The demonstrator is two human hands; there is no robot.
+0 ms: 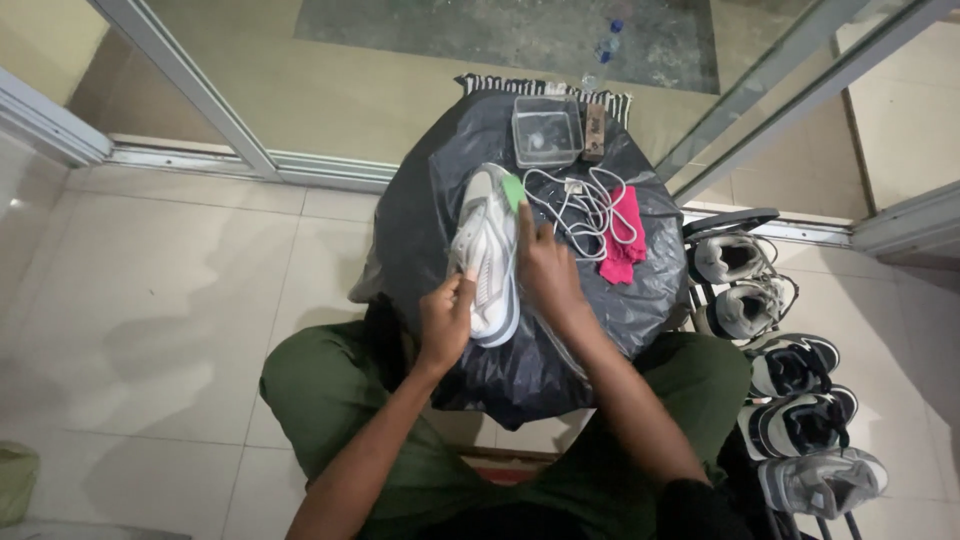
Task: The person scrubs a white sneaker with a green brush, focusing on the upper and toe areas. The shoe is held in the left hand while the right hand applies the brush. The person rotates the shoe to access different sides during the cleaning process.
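Observation:
A white and grey sneaker [484,250] lies on a round surface covered with a black plastic sheet [420,220], just in front of my knees. My left hand [446,320] grips the sneaker's near end from the left. My right hand [545,268] rests against the shoe's right side and holds a small green brush [514,191] whose head sits on the shoe's far end.
White shoelaces [585,205] and a pink cloth [624,237] lie to the right of the shoe. A clear plastic container [547,131] and a small brown block [595,131] stand at the far edge. Several sneakers [790,365] sit on a rack at right. Glass door frames stand beyond.

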